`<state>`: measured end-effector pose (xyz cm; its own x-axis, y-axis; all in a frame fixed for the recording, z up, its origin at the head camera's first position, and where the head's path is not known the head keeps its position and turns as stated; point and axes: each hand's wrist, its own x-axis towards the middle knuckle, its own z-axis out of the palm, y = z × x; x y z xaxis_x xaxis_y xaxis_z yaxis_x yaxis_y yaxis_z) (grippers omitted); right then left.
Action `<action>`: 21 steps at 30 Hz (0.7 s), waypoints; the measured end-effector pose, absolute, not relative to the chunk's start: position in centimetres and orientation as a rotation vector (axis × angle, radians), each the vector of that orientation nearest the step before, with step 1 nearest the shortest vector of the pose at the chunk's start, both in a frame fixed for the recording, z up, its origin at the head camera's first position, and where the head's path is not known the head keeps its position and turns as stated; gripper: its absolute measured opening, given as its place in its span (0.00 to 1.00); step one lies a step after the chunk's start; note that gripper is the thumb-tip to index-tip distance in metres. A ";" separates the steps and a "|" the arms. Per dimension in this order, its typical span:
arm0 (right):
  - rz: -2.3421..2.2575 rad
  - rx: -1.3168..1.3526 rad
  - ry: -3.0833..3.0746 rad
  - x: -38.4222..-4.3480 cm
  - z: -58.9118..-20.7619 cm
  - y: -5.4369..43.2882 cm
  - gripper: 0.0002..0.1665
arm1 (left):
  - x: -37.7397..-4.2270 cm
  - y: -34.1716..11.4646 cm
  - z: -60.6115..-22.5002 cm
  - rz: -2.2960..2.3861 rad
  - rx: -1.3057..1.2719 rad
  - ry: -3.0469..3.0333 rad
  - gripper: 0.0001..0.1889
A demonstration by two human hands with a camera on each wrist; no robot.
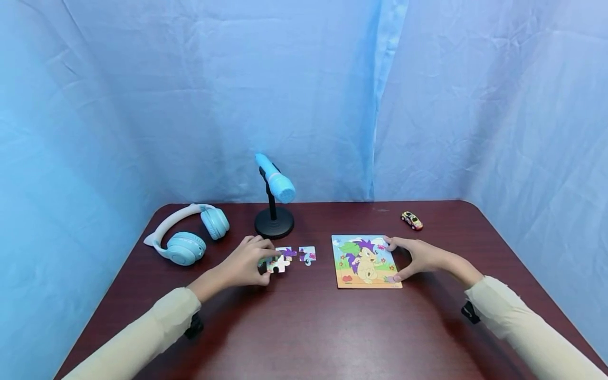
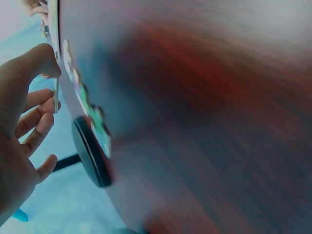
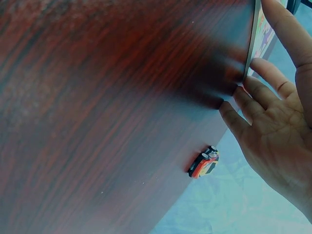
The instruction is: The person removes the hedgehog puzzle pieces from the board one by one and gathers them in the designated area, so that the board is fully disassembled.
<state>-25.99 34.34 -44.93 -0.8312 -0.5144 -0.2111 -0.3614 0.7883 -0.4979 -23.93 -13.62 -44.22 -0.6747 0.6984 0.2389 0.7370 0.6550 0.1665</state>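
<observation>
My left hand (image 1: 249,262) pinches a jigsaw piece (image 1: 279,264) between thumb and fingers; the left wrist view shows that piece (image 2: 56,95) edge-on, just above the table. Loose jigsaw pieces lie flat beyond it, one purple and white (image 1: 286,253), another with a pink flower (image 1: 307,254). To their right is a square puzzle board (image 1: 347,264) with a purple-spined hedgehog picture. My right hand (image 1: 420,257) rests at the board's right edge, fingertips at the upper corner and thumb at the lower one. In the right wrist view its fingers (image 3: 268,78) look fairly straight.
Blue cat-ear headphones (image 1: 186,248) lie at the table's left. A blue microphone (image 1: 280,184) on a round black base (image 1: 274,224) stands behind the loose pieces. A toy car (image 1: 411,220) sits at the back right. Blue cloth (image 1: 304,105) hangs behind the dark-red table (image 1: 304,327).
</observation>
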 end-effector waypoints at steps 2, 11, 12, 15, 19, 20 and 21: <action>-0.639 -0.667 2.642 -26.0 -44.9 34.3 0.43 | -23.6 -14.5 -44.3 -0.376 -1.184 -2.734 0.24; -0.645 -0.678 2.636 -26.0 -44.6 34.4 0.42 | -22.7 -16.7 -44.7 -0.301 -1.194 -2.777 0.22; -0.645 -0.681 2.635 -26.0 -44.6 34.4 0.42 | -22.7 -16.9 -44.8 -0.301 -1.198 -2.780 0.22; -0.646 -0.682 2.633 -26.0 -44.7 34.4 0.41 | -22.5 -17.1 -44.8 -0.302 -1.219 -2.786 0.22; -0.656 -0.678 2.627 -26.0 -44.8 34.3 0.40 | -22.4 -17.3 -45.1 -0.304 -1.252 -2.792 0.22; -0.656 -0.678 2.626 -26.0 -44.8 34.3 0.40 | -22.4 -17.4 -45.1 -0.306 -1.256 -2.797 0.22; -0.661 -0.676 2.624 -26.0 -44.8 34.3 0.40 | -22.4 -17.4 -45.2 -0.308 -1.258 -2.803 0.22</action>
<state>-26.04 34.28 -44.84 -0.8248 -0.5238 -0.2130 -0.3604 0.7772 -0.5158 -22.37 -17.41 -45.21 -0.6666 0.7340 0.1299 0.7447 0.6482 0.1592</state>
